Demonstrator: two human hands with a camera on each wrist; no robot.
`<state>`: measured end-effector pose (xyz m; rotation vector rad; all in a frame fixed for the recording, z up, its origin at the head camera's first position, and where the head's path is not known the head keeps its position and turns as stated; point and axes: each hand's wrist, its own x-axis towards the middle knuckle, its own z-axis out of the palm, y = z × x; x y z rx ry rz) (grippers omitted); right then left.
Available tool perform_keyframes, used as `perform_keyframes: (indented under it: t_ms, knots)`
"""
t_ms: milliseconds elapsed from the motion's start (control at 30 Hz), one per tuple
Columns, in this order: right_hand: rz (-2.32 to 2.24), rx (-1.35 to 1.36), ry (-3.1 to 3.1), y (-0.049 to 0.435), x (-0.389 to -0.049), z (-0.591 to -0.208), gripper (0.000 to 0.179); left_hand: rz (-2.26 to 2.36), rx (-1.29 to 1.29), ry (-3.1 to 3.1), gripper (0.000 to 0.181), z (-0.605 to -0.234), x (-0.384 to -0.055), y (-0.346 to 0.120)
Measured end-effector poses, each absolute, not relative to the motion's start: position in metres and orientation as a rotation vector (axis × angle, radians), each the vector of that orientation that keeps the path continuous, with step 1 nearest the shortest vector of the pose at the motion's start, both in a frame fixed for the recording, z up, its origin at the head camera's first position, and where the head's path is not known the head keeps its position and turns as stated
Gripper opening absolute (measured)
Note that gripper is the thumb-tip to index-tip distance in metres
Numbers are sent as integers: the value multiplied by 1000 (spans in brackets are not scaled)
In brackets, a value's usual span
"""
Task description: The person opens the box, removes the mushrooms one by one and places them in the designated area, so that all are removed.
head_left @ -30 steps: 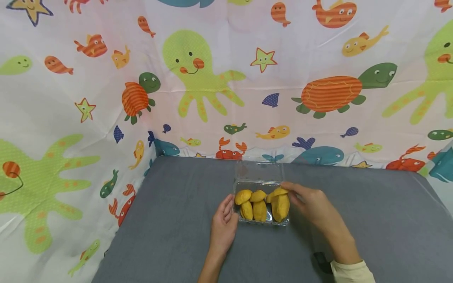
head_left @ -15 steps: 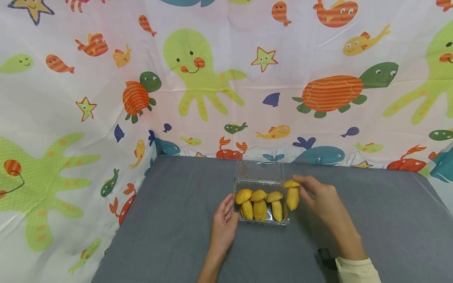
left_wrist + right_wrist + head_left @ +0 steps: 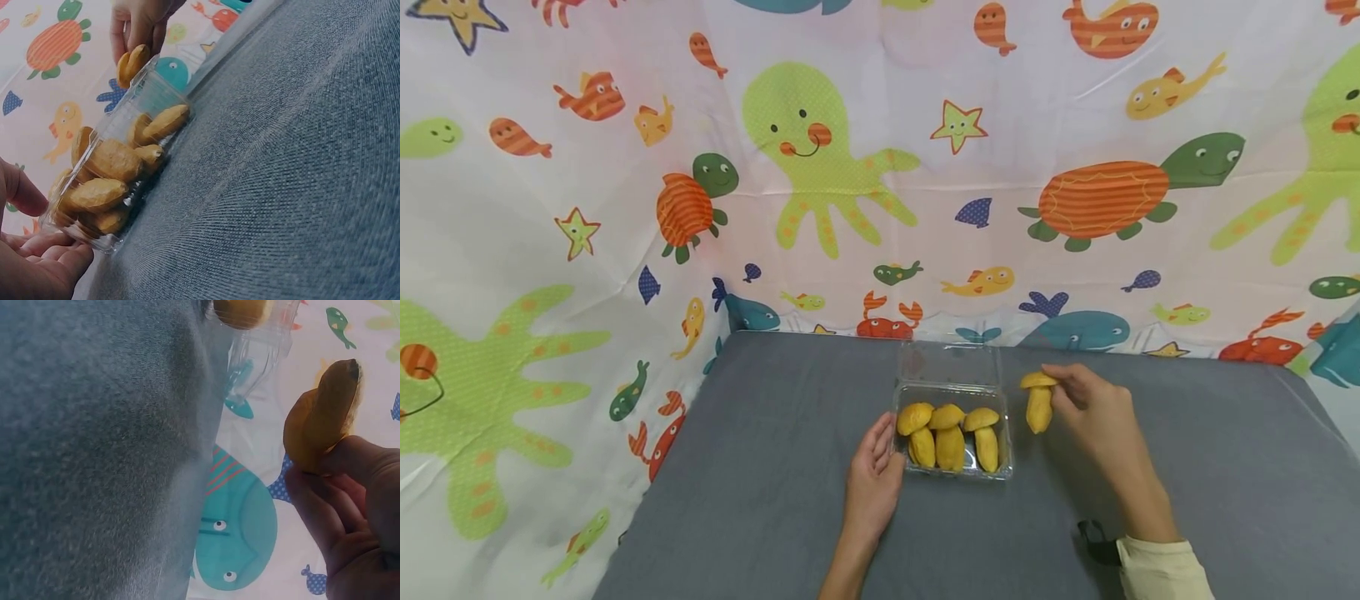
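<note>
A yellow mushroom (image 3: pixel 1039 403) with a rounded cap and thick stem is pinched by its cap between the thumb and fingers of my right hand (image 3: pixel 1101 417). It hangs in the air to the right of a clear plastic clamshell box (image 3: pixel 1006 467). Inside the box, several similar mushrooms (image 3: pixel 112 159) lie side by side, caps toward the back. My left hand (image 3: pixel 874 475) grips the box's left end, thumb at the upper edge and fingers low on the side, as the left wrist view shows.
The box's hinged lid (image 3: pixel 951 364) is folded back toward the rear. A grey cloth (image 3: pixel 760 467) covers the table. Behind and to the left hangs a white curtain (image 3: pixel 880 167) printed with sea animals. A dark strap (image 3: pixel 1097 542) hangs by the right wrist.
My right hand has lifted one mushroom up from the box's right end and carried it to the right, past the rim. The left hand and the box have stayed in place.
</note>
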<state>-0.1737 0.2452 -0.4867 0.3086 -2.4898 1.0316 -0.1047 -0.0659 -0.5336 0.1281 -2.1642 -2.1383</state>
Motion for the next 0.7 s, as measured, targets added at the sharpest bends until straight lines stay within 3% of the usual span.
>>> perform_keyframes:
  t_ms: [700]
  knots:
    - [1058, 190, -2636, 235, -193, -500, 24, -2101, 121, -2174, 60, -535, -104, -66]
